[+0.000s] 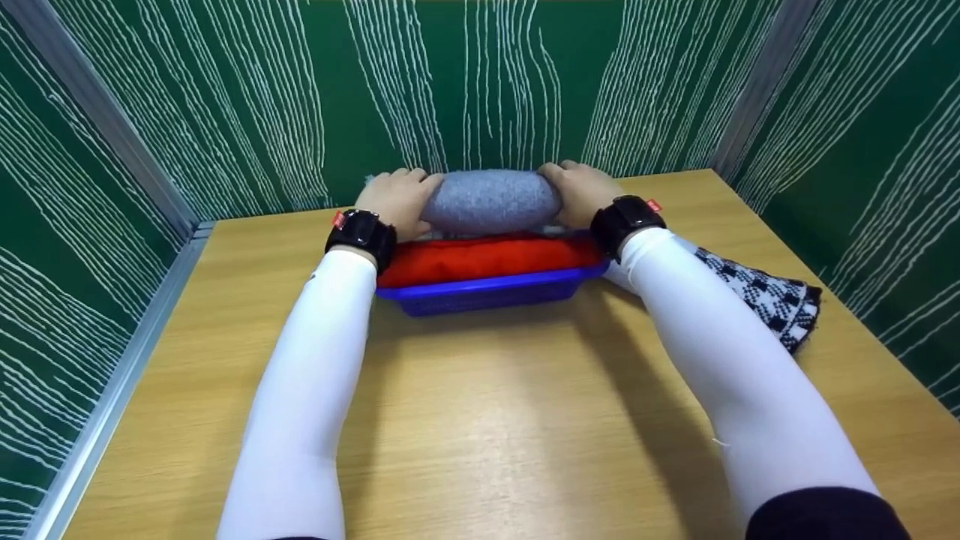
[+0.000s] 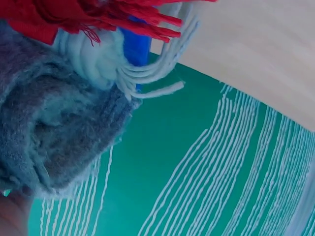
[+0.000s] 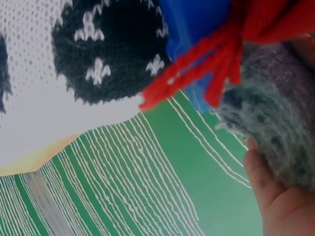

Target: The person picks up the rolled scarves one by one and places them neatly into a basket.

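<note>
A grey rolled scarf [image 1: 491, 201] lies crosswise at the back of a blue plastic basket [image 1: 487, 298]. My left hand [image 1: 397, 201] grips its left end, and my right hand [image 1: 586, 196] holds the right end, thumbs on the near side. In front of the grey roll, a folded red scarf [image 1: 480, 256] fills the basket up to its rim. Pale blue fringe [image 2: 147, 76] sticks out between the red scarf and the grey one in the left wrist view. The rolled end of the grey scarf shows as a spiral there. Red tassels [image 3: 197, 64] hang over the basket's side in the right wrist view.
To the right, partly behind the right forearm, a black-and-white knitted piece [image 1: 772, 298] lies on the wooden table [image 1: 480, 420]. Green panels [image 1: 510, 82] with white wavy lines stand close behind the basket and along both sides, joined by grey metal posts [image 1: 765, 71].
</note>
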A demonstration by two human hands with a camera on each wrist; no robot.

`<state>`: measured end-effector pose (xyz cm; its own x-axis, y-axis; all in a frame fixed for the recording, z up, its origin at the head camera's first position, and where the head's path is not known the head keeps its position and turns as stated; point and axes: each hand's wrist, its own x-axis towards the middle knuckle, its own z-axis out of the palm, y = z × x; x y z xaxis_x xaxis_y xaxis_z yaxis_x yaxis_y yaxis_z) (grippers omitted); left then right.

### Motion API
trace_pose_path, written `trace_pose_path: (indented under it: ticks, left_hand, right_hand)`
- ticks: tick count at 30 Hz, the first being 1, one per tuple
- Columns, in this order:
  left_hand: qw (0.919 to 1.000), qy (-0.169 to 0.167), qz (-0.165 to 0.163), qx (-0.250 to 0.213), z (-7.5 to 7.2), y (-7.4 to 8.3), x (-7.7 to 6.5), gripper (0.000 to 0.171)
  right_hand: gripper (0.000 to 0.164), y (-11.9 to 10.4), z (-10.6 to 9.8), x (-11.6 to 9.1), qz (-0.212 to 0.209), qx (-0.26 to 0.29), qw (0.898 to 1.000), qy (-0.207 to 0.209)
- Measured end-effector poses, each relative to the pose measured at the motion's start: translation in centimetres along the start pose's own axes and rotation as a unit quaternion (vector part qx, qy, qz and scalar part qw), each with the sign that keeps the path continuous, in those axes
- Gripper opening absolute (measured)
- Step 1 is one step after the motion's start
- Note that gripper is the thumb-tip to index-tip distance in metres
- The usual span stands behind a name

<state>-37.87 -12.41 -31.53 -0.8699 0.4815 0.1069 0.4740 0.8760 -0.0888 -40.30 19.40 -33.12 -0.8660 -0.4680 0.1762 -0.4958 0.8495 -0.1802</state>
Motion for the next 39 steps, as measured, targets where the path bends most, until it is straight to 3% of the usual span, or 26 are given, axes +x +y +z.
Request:
trace_pose_path:
  ticks: [8, 19, 25, 29, 32, 39]
  left_hand:
    - [0.9991, 0.039, 0.008, 0.015, -0.5, -0.5, 0.1, 0.053]
    - [0.9948, 0.088, -0.005, 0.051, 0.4, -0.2, 0.2, 0.042]
    - [0.9941, 0.1, -0.036, 0.022, 0.8, 0.1, 0.2, 0.036]
    - [0.9939, 0.095, -0.055, 0.013, 1.1, 0.2, 0.4, 0.031]
    - [0.9951, 0.075, -0.062, 0.012, 1.4, 0.1, 0.6, 0.027]
    - [0.9963, -0.012, -0.084, -0.016, 1.9, -0.2, 1.1, 0.047]
  right_hand:
    - [0.069, -0.3, -0.6, 0.2, 0.006, -0.017, 1.0, 0.015]
    - [0.053, -0.3, 0.9, 0.9, 0.01, -0.107, 0.991, 0.073]
    - [0.036, -0.5, 1.7, 1.2, -0.006, -0.122, 0.986, 0.117]
    - [0.051, -0.7, 1.9, 1.3, -0.013, -0.099, 0.99, 0.097]
    - [0.046, -0.7, 2.0, 1.4, -0.007, -0.09, 0.994, 0.069]
    - [0.048, -0.5, 2.1, 1.7, 0.011, -0.065, 0.998, 0.009]
